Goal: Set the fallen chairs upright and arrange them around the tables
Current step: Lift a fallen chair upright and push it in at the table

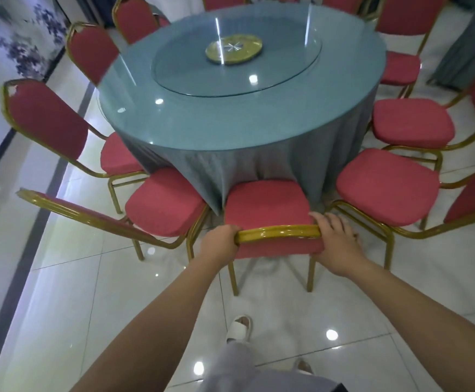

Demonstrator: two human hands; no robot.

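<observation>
A glossy white tiled floor spreads under a round table draped to the floor in grey-blue cloth, and a wall painted with dark blue blossoms runs along the table's left side. The glass-covered tabletop carries a round glass turntable at its middle, with a gold disc at the turntable's centre. At the near edge of the table stands the chair, upright on its gold legs, its red seat pushed up against the hanging cloth and its back turned away from the table toward the person. The left hand grips the left end of the chair's gold top rail, fingers curled round it. The right hand holds the right end, its fingers draped over the rail onto the table side of the backrest. More red chairs ring the table, all upright: a left neighbour just beside the held chair, its seat corner nearly touching the cloth, and a right neighbour angled in toward the table. Others continue round both sides and behind the far edge. On the floor, on the near side of the held chair, a foot in a white slipper shows above grey trousers.
</observation>
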